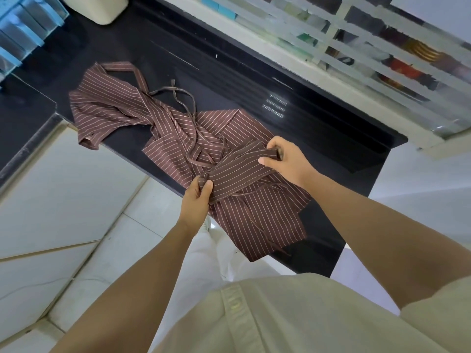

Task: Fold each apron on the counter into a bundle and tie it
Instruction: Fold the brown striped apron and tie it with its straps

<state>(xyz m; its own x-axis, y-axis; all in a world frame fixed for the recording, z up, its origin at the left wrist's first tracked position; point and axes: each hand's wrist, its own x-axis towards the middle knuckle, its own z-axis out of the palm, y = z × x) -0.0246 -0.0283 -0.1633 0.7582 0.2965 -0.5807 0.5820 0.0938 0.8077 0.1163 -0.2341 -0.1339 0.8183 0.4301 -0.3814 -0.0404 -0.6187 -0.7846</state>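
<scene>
Brown aprons with thin pale stripes lie in a heap on the black counter (pixel 318 128). One crumpled apron (pixel 109 105) lies at the far left, its neck loop and thin ties spread out, one corner hanging over the counter edge. Nearer me, a folded strip of apron (pixel 242 164) is stretched between my hands above a flatter apron (pixel 254 225). My left hand (pixel 197 197) pinches the strip's left end. My right hand (pixel 283 161) grips its right end, fingers curled round the cloth. Loose ties (pixel 193 159) trail across the pile.
A white rounded container (pixel 99 8) stands at the counter's back left, beside blue-edged clear boxes (pixel 23 29). A white slatted screen (pixel 356 47) runs behind the counter. Pale floor tiles (pixel 76 225) lie below to the left. The counter ends at the right near my right arm.
</scene>
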